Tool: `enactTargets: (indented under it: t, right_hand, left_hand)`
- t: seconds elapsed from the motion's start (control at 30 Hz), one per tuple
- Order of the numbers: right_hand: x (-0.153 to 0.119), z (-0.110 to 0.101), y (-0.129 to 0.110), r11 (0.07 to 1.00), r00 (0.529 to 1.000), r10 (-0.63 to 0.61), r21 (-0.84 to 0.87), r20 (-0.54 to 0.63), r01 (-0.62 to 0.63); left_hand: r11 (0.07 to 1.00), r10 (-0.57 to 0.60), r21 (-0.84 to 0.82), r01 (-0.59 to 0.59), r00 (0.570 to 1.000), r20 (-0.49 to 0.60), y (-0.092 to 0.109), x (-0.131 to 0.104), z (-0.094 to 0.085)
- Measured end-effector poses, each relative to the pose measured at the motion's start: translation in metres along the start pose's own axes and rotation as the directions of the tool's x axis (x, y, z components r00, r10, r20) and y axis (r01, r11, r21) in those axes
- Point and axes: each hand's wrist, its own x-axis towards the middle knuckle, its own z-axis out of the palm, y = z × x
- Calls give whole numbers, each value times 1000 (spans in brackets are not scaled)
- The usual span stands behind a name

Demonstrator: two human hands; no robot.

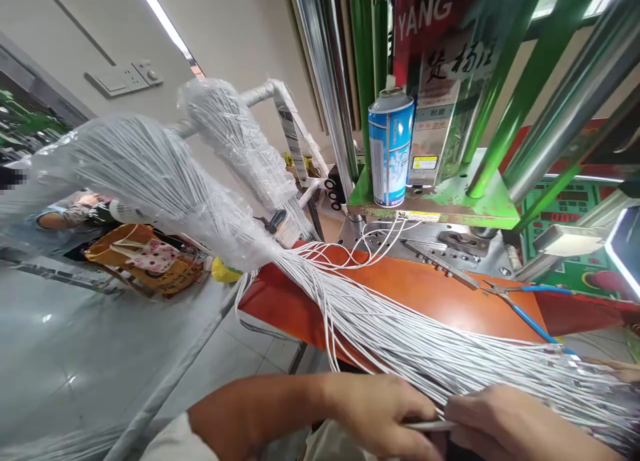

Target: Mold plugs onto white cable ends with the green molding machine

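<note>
A thick bundle of thin white cables (380,314) runs from the plastic-wrapped hank at the left across an orange work surface (450,298) to the lower right. My left hand (383,408) is closed at the bottom centre, its fingers round a short stretch of white cable (430,426). Close beside it on the right, my right hand (505,418) is closed on the same cable, fingertips partly hidden. Both hands are at the near edge of the bundle. Several cable ends at the far right look blurred.
Behind the cables stands a green machine base (450,211) with a blue spray can (391,148) on it. Blue-handled pliers (520,301) lie at the right of the orange surface. Plastic-wrapped hanks (235,134) hang at the left. An orange bag (175,274) and a person's arm (65,216) are farther left.
</note>
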Motion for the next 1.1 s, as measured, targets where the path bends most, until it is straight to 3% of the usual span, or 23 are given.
enactTargets:
  t: [0.07, 0.2, 0.3, 0.43, 0.63, 0.7, 0.8, 0.93, 0.97, 1.03, 1.1]
  right_hand:
    - [6, -8, 11, 994, 993, 75, 73, 89, -81]
    - [-6, -31, 45, 976, 965, 194, 139, -177, -171]
    - [-4, -32, 42, 984, 960, 169, 90, -223, -152]
    - [22, -35, 24, 993, 965, 90, 101, -245, -67]
    - [49, -59, 45, 942, 897, 178, 333, -404, -36]
    - [61, -57, 45, 886, 859, 243, 464, -450, -8]
    - [83, -49, 36, 740, 760, 358, 661, -543, 123]
    - [102, -40, 40, 570, 782, 366, 786, -505, 241]
    - [104, -38, 45, 547, 762, 385, 794, -521, 266]
    - [106, -36, 57, 566, 694, 428, 771, -579, 294]
    - [105, -34, 66, 658, 670, 423, 715, -610, 235]
  left_hand:
    - [949, -95, -303, 86, 995, -16, -3, 21, 9]
    - [771, -217, -634, 59, 961, -174, -8, 32, 0]
    - [685, -220, -727, 48, 965, -144, -6, 36, -10]
    - [695, -172, -717, 51, 980, -97, 8, 47, -16]
    - [688, -198, -725, 36, 970, -140, 18, 55, -36]
    - [679, -181, -734, 21, 974, -139, 18, 63, -42]
    - [670, -162, -742, -5, 975, -153, 20, 79, -50]
    - [725, -145, -685, -74, 955, -257, 26, 98, -70]
    - [747, -124, -656, -102, 949, -290, 26, 102, -76]
    - [780, -88, -611, -135, 943, -321, 21, 108, -88]
    - [787, -87, -604, -128, 946, -314, 12, 113, -96]
